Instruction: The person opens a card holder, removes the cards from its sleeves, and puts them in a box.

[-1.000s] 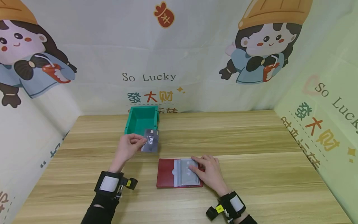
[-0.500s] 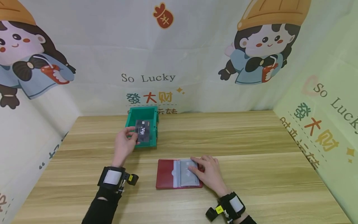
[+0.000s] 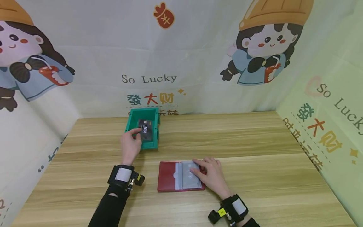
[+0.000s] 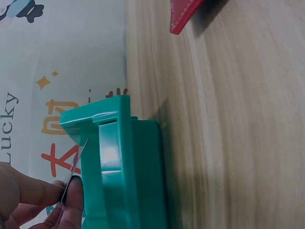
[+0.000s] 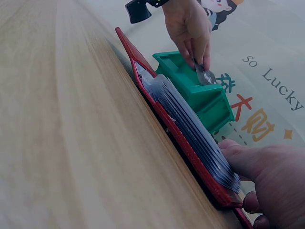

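Observation:
My left hand (image 3: pixel 131 145) pinches a dark card (image 3: pixel 146 130) marked "VIP" between thumb and fingers. It holds the card over the green plastic bin (image 3: pixel 155 138); in the left wrist view the card (image 4: pixel 76 162) shows edge-on, tilted beside the bin's rim (image 4: pixel 125 143). A red card holder (image 3: pixel 166 176) lies spread on the table, with a stack of clear sleeves (image 3: pixel 189 176) on its right half. My right hand (image 3: pixel 211 175) holds that holder at its right side, thumb on the sleeves, other fingers curled by the cover's edge, as the right wrist view shows.
The wooden table (image 3: pixel 255 142) runs back to a printed cloth backdrop (image 3: pixel 198 63), which also hangs along both sides. The bin stands near the table's back edge, behind and left of the card holder.
My left hand has carried the VIP card from the bin's front right corner leftward and back, over the bin's inside. My right hand and the card holder have stayed in place.

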{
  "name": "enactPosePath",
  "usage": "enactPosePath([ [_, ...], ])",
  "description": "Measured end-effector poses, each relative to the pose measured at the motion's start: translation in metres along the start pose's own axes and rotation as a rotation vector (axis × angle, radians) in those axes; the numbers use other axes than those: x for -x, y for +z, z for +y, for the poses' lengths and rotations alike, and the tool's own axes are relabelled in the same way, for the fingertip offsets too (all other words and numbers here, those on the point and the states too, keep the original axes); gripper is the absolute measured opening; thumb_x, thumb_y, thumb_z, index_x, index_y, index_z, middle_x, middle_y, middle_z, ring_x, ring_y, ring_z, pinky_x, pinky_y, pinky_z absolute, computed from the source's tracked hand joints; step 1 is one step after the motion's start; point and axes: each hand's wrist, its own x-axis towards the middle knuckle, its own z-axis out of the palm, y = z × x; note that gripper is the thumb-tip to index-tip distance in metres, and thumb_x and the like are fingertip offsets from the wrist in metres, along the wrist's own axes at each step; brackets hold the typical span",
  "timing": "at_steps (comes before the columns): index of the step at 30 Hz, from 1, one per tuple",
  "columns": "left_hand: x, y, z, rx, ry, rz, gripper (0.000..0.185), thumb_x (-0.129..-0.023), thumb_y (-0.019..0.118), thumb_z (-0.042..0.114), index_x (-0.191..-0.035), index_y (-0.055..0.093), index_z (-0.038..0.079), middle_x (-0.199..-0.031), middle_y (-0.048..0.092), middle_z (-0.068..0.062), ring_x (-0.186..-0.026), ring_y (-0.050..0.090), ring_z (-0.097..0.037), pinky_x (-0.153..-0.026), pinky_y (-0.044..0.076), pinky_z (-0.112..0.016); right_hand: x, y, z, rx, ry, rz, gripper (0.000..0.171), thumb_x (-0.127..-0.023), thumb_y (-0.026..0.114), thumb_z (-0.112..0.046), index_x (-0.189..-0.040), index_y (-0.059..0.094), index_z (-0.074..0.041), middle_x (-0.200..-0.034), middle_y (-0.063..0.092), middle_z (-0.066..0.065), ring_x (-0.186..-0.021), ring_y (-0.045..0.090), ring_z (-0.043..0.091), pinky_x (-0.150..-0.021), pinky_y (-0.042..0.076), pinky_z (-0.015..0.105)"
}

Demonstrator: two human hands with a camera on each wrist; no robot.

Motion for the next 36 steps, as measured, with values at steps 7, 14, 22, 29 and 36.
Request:
enactPosePath([
  [7, -0.003, 0.008, -0.004, -0.062, 0.028, -0.011, 0.03, -0.097, 0.049, -0.004, -0.12, 0.068, -0.008, -0.115, 0.069, -0.03, -0.09, 0.065, -0.038, -0.068, 0.044, -0.032, -0.001, 0.001, 0.001, 0.004, 0.009, -0.008, 0.036, -0.086, 0.079, -0.032, -0.117, 0.076, -0.014, -0.071, 0.045, -0.01, -0.076, 0.038, 0.009, -0.08, 0.024, 0.033],
  [14, -0.006, 0.015, -0.007, -0.139, 0.063, -0.02, 0.031, -0.095, 0.049, -0.007, -0.117, 0.069, -0.009, -0.114, 0.07, -0.031, -0.098, 0.066, -0.043, -0.082, 0.05, -0.049, 0.0, 0.001, 0.001, 0.006, 0.008, -0.008, 0.036, -0.086, 0.079, -0.032, -0.117, 0.076, -0.014, -0.071, 0.045, -0.009, -0.075, 0.037, 0.008, -0.08, 0.023, 0.033],
  [22, -0.01, 0.021, -0.008, -0.204, 0.06, -0.062, 0.031, -0.096, 0.049, -0.005, -0.119, 0.069, -0.008, -0.12, 0.068, -0.03, -0.115, 0.064, -0.045, -0.095, 0.05, -0.056, 0.0, 0.0, 0.001, 0.005, 0.006, -0.01, 0.037, -0.085, 0.079, -0.033, -0.117, 0.076, -0.014, -0.071, 0.045, -0.01, -0.075, 0.037, 0.009, -0.08, 0.024, 0.033],
  [29, -0.012, 0.024, -0.006, -0.256, 0.023, -0.136, 0.036, -0.095, 0.046, -0.005, -0.124, 0.066, -0.008, -0.127, 0.065, -0.031, -0.117, 0.063, -0.046, -0.094, 0.051, -0.056, 0.0, 0.001, 0.001, -0.003, 0.005, -0.01, 0.037, -0.085, 0.079, -0.033, -0.117, 0.076, -0.014, -0.072, 0.045, -0.01, -0.076, 0.038, 0.009, -0.08, 0.024, 0.033],
  [36, -0.013, 0.026, -0.005, -0.289, 0.004, -0.19, 0.034, -0.094, 0.047, -0.001, -0.12, 0.068, -0.009, -0.121, 0.067, -0.03, -0.106, 0.065, -0.045, -0.089, 0.051, -0.056, 0.0, 0.0, 0.0, -0.007, 0.009, -0.011, 0.037, -0.085, 0.079, -0.033, -0.117, 0.076, -0.014, -0.072, 0.045, -0.009, -0.075, 0.036, 0.009, -0.08, 0.024, 0.033],
])
